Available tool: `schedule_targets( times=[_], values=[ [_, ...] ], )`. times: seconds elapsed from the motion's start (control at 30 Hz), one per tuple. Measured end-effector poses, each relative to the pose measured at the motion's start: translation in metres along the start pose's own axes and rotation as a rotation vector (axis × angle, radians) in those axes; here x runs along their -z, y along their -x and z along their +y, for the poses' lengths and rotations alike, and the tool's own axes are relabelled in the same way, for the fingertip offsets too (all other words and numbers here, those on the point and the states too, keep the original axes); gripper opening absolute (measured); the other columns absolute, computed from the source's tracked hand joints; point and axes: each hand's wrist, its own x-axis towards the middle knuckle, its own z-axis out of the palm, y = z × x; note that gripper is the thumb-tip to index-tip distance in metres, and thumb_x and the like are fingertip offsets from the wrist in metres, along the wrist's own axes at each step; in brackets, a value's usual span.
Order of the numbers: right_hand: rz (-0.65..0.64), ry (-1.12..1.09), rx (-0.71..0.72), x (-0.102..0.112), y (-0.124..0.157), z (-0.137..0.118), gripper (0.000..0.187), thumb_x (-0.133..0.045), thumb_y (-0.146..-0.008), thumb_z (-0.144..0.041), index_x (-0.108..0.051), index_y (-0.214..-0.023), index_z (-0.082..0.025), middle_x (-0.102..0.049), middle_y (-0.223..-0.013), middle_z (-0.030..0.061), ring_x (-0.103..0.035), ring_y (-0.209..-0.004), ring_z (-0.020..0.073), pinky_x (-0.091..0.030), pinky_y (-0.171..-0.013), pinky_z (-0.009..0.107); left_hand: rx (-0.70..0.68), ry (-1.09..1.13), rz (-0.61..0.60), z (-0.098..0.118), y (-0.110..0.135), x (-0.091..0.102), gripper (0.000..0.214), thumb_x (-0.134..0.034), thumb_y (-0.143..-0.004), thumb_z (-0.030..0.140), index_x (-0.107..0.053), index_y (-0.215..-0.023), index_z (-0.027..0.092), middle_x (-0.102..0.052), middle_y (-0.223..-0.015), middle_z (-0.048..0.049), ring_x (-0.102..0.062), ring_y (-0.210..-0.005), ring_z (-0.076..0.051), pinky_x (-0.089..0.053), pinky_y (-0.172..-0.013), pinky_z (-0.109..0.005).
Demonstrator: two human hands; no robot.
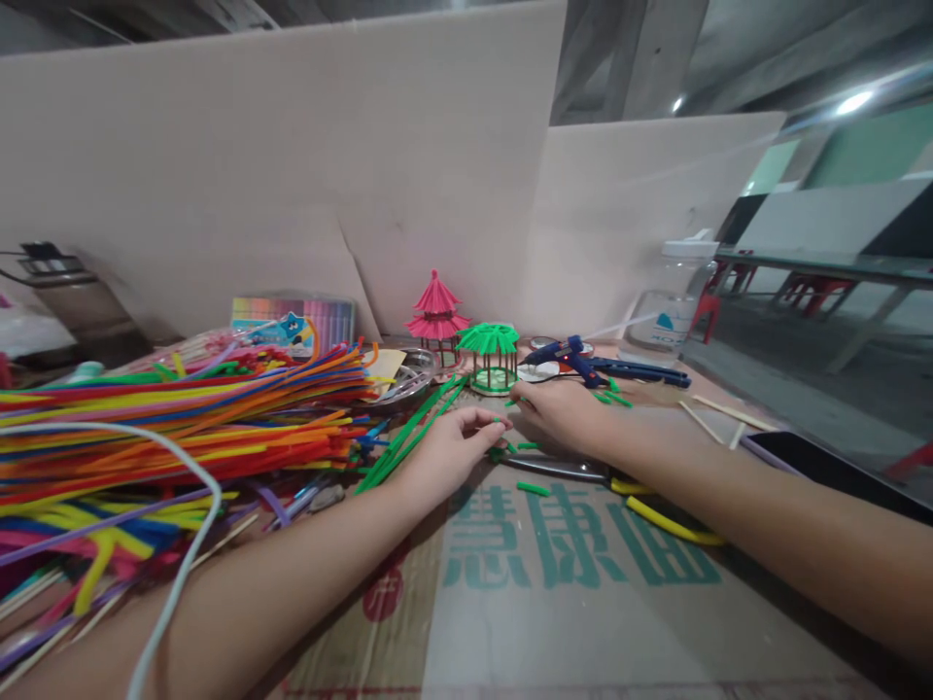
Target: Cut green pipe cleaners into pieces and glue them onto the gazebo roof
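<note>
My left hand point(450, 447) reaches forward over the cardboard, fingers curled with thumb and forefinger pinched near a small green piece point(500, 422). My right hand point(558, 410) lies just beyond it, fingers closed by the base of a green pipe-cleaner pavilion point(491, 355). What either hand pinches is too small to make out. A pink pagoda model point(437, 313) stands behind the green one. Short green offcuts point(534, 488) lie on the cardboard near both hands. Long green pipe cleaners point(412, 433) run under my left hand.
A big heap of coloured pipe cleaners point(182, 418) fills the left. A blue glue gun point(572, 358), pliers with yellow handles point(641, 501), wooden sticks point(718, 418), a marker case point(292, 326), a plastic bottle point(674, 301) and a dark phone point(831, 467) lie around. Cardboard walls stand behind.
</note>
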Motion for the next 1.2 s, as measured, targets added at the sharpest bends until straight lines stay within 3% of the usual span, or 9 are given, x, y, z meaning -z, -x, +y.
schedule_targets(
  times=[0.07,0.17,0.3,0.37,0.47,0.63,0.8,1.0,1.2],
  values=[
    [0.092,-0.147,-0.058,0.004,0.008,-0.006,0.023,-0.044,-0.09,-0.022,-0.062,-0.104,-0.018,-0.072,-0.082,0.0073,-0.064,-0.071,0.0191,-0.037,-0.06,0.027,0.014,-0.006,0.01,0.001,0.001,0.0,0.028,-0.064,-0.08,0.038,-0.069,-0.092,0.014,-0.07,-0.087,-0.0052,-0.062,-0.075,-0.015,-0.045,-0.069,-0.025],
    [0.221,-0.553,-0.114,0.009,0.019,-0.016,0.017,-0.05,-0.089,-0.031,-0.064,-0.089,-0.02,-0.071,-0.079,0.0034,-0.064,-0.071,0.0171,-0.042,-0.063,0.026,-0.014,-0.037,0.008,0.003,0.001,0.001,0.027,-0.064,-0.08,0.037,-0.071,-0.092,0.015,-0.071,-0.087,-0.0039,-0.062,-0.077,-0.015,-0.044,-0.071,-0.025],
    [0.268,-1.001,-0.229,0.005,0.024,-0.026,0.016,-0.06,-0.08,-0.034,-0.062,-0.074,-0.02,-0.07,-0.073,0.0021,-0.064,-0.068,0.0168,-0.046,-0.063,0.027,-0.027,-0.077,-0.024,0.006,0.001,0.001,0.024,-0.062,-0.081,0.036,-0.072,-0.09,0.015,-0.072,-0.085,-0.0038,-0.061,-0.074,-0.015,-0.044,-0.07,-0.025],
    [0.286,-1.157,-0.3,-0.001,0.024,-0.026,0.012,-0.063,-0.075,-0.029,-0.061,-0.082,-0.02,-0.069,-0.071,0.0006,-0.065,-0.067,0.0165,-0.048,-0.064,0.028,-0.016,-0.089,-0.033,0.007,0.002,0.0,0.025,-0.063,-0.081,0.035,-0.072,-0.093,0.015,-0.072,-0.087,-0.0045,-0.061,-0.073,-0.015,-0.044,-0.069,-0.025],
    [0.282,-1.302,-0.364,-0.005,0.023,-0.022,0.025,-0.064,-0.072,-0.026,-0.059,-0.096,-0.02,-0.069,-0.07,-0.0003,-0.065,-0.067,0.017,-0.049,-0.067,0.03,-0.009,-0.105,-0.041,0.008,0.002,-0.001,0.028,-0.063,-0.08,0.036,-0.072,-0.097,0.015,-0.072,-0.088,-0.0056,-0.06,-0.072,-0.015,-0.043,-0.068,-0.025],
    [0.234,-1.339,-0.357,0.003,0.027,-0.024,0.016,-0.067,-0.069,-0.032,-0.058,-0.075,-0.019,-0.068,-0.076,0.0013,-0.064,-0.073,0.0167,-0.048,-0.075,0.032,0.028,-0.114,-0.048,0.009,0.004,-0.002,0.03,-0.063,-0.08,0.039,-0.072,-0.093,0.014,-0.071,-0.081,-0.0053,-0.057,-0.065,-0.013,-0.042,-0.062,-0.024],
    [0.215,-1.297,-0.316,0.008,0.029,-0.028,0.021,-0.065,-0.073,-0.038,-0.056,-0.073,-0.019,-0.058,-0.068,-0.0023,-0.056,-0.066,0.0143,-0.044,-0.067,0.03,0.026,-0.172,-0.025,0.008,0.005,-0.001,0.035,-0.061,-0.08,0.047,-0.073,-0.091,0.015,-0.069,-0.073,-0.0028,-0.053,-0.059,-0.012,-0.038,-0.056,-0.022],
    [0.198,-1.217,-0.275,-0.004,0.029,-0.027,0.025,-0.061,-0.076,-0.04,-0.048,-0.069,-0.02,-0.052,-0.065,-0.0034,-0.048,-0.062,0.0127,-0.039,-0.061,0.028,0.012,-0.174,-0.058,0.006,0.004,-0.001,0.037,-0.058,-0.082,0.048,-0.072,-0.09,0.015,-0.067,-0.072,-0.0015,-0.05,-0.056,-0.01,-0.037,-0.055,-0.022],
    [0.119,-1.272,-0.255,-0.006,0.032,-0.032,0.023,-0.058,-0.078,-0.039,-0.046,-0.072,-0.021,-0.049,-0.065,-0.0042,-0.049,-0.061,0.013,-0.039,-0.057,0.027,-0.014,-0.243,-0.073,0.004,0.004,0.001,0.035,-0.059,-0.082,0.047,-0.073,-0.089,0.016,-0.069,-0.075,-0.0011,-0.055,-0.061,-0.012,-0.039,-0.055,-0.022]
  ],
)
